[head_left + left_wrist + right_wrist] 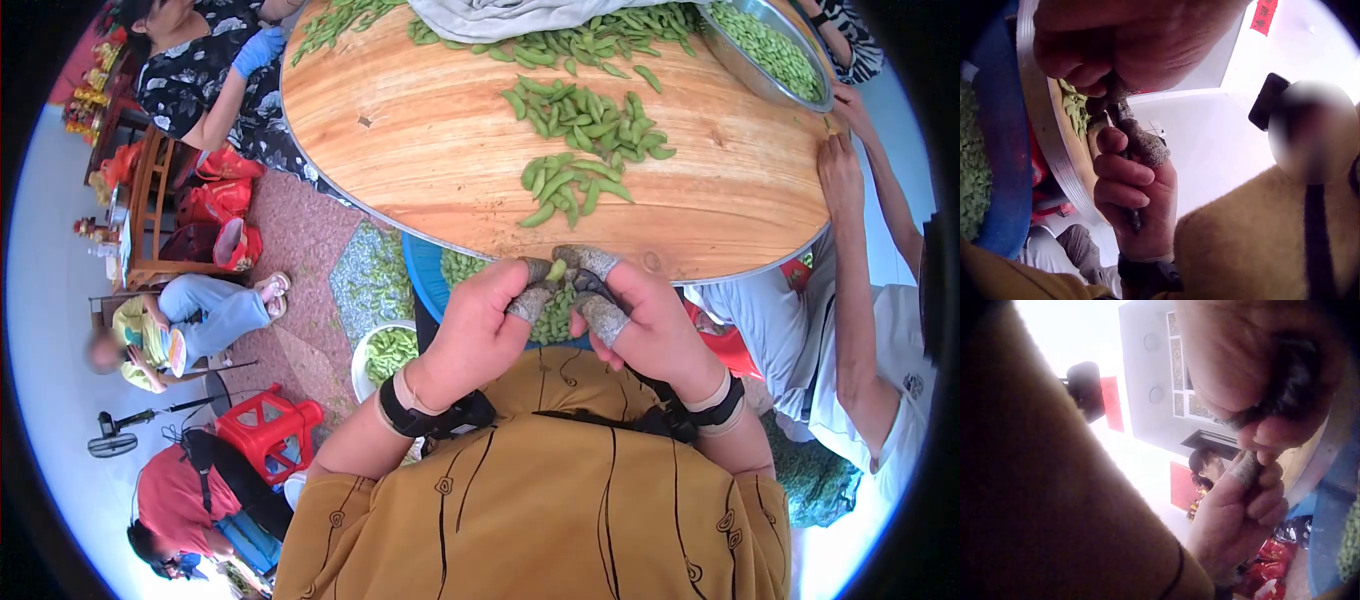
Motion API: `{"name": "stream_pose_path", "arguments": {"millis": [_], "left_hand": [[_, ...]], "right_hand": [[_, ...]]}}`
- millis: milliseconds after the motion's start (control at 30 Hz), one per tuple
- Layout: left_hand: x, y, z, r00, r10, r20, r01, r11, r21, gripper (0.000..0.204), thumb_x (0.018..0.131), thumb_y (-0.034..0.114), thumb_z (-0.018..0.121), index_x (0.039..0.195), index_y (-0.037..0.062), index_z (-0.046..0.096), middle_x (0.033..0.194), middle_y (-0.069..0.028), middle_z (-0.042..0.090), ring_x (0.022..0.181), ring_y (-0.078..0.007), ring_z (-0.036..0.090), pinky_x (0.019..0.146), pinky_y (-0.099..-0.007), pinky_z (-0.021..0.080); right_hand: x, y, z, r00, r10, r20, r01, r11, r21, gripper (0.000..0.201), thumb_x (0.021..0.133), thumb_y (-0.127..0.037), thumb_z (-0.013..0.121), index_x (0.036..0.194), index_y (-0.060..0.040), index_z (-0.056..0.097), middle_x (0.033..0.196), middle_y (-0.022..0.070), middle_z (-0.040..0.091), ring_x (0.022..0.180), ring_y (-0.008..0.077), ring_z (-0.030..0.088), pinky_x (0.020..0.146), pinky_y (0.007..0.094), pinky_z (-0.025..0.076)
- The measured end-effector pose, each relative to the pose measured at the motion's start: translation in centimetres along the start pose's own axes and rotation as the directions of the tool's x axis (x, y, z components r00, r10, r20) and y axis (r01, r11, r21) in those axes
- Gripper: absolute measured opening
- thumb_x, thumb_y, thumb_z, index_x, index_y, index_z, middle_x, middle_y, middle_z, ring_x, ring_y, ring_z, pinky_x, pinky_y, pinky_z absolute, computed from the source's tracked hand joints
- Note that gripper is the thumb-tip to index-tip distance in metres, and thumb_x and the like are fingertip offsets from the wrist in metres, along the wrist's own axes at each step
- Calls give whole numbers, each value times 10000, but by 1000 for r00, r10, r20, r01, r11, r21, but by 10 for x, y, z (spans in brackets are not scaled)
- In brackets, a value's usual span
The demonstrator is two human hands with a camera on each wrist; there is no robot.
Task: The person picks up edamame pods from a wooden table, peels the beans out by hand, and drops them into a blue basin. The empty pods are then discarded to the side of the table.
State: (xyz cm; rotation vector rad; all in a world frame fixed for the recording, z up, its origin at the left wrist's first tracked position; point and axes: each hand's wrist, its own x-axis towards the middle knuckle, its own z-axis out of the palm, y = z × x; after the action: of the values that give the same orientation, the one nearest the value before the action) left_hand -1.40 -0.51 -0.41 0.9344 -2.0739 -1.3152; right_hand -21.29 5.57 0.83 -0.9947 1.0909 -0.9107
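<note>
Close together at the table's near edge, both hands pinch a green pod [556, 270] between their covered fingertips. My left hand [478, 322] comes from the left, its thumb and forefinger wrapped in speckled grey covers. From the other side my right hand [645, 322] meets it, with similar covers. In the left wrist view the right hand [1141, 194] has its other fingers curled, with something dark under them. The left hand [1232, 512] shows below the right hand [1260, 369] in the right wrist view; the pod is hidden there. Shelled beans [552, 320] lie below the hands.
Loose pods [590, 120] are spread on the wooden table [420, 150]. A metal bowl [822, 98] of beans stands at the far right. Beside my lap are a blue basin [425, 275] and a white bowl of pods [390, 355]. People sit on both sides.
</note>
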Motion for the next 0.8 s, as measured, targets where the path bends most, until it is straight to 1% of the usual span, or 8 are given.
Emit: {"name": "stream_pose_path", "arguments": {"millis": [200,233,267,300,367,500,600,800], "left_hand": [[5,-5,0,961,272,-55,-252,937,242,192,853,-30,466,994,-6,594,724,-59,537,603,-176,520,554,-306,414],[4,-5,-3,994,-102,51,112,953,-280,142,891,25,481,988,12,584,714,-54,533,547,-144,465,514,-276,364],[2,-5,-4,876,-360,320,479,588,-652,108,928,81,496,981,29,574,703,-49,528,491,-111,410,474,-245,314],[1,-6,-5,875,-362,321,481,586,-651,108,928,81,496,981,29,574,703,-49,528,491,-111,410,474,-245,314],[-2,-10,-4,822,-241,515,540,47,-840,146,965,183,497,989,46,544,698,-43,526,468,-53,333,458,-203,238],[-3,-15,-3,794,-295,532,584,127,-802,178,956,198,521,1013,29,529,701,-34,520,469,-61,334,453,-211,261],[-7,-17,1,825,-366,430,543,303,-784,159,959,184,508,1001,32,531,706,-32,524,457,-60,327,448,-214,270],[-10,-12,-2,831,-361,424,556,492,-670,126,944,165,529,942,42,551,695,-29,538,453,-61,361,417,-211,268]], "right_hand": [[8,6,-8,996,60,60,-61,998,25,415,889,-41,492,1299,-95,513,781,-45,579,513,12,448,457,161,365],[9,7,-8,994,58,92,-69,991,117,386,891,-54,514,1276,-88,528,779,-37,583,540,22,468,473,186,389],[9,8,-7,991,54,124,-79,975,208,359,894,-67,535,1253,-81,544,776,-29,587,566,31,488,489,211,414],[9,12,-4,991,56,124,-81,974,210,359,894,-67,535,1253,-81,544,776,-29,587,566,31,488,489,211,414],[11,21,2,900,-435,32,421,846,-328,335,867,-61,570,1202,-64,565,822,46,630,657,141,601,586,280,486],[4,20,-4,835,-513,197,464,467,-753,343,828,-53,602,1169,-45,571,928,128,646,817,285,646,703,338,515],[1,23,1,832,-547,89,447,566,-693,364,799,-50,611,1161,-44,569,945,166,647,834,361,624,702,335,519],[7,31,2,957,-281,-66,249,921,-298,228,842,-80,629,1065,-37,609,787,70,647,637,156,626,573,274,496]]}}
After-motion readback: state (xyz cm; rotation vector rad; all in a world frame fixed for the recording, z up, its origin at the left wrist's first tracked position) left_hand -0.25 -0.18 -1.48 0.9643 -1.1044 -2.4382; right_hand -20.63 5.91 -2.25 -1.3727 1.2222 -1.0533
